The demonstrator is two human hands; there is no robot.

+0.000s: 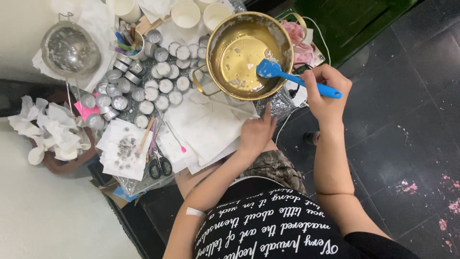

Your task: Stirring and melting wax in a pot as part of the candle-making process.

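Inside the round brass pot (249, 55), right hand (326, 93) clenched on blue silicone spatula (292, 76), left hand (256, 132) loose on crinkled paper (206, 124).

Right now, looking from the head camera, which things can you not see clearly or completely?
- Gold pot: the far handle is partly behind pink cloth.
- Blue spatula: the handle middle is hidden in the right hand.
- Left hand: its palm faces down, so any contact with the white paper is unclear.
- White cups: cut off by the top edge.
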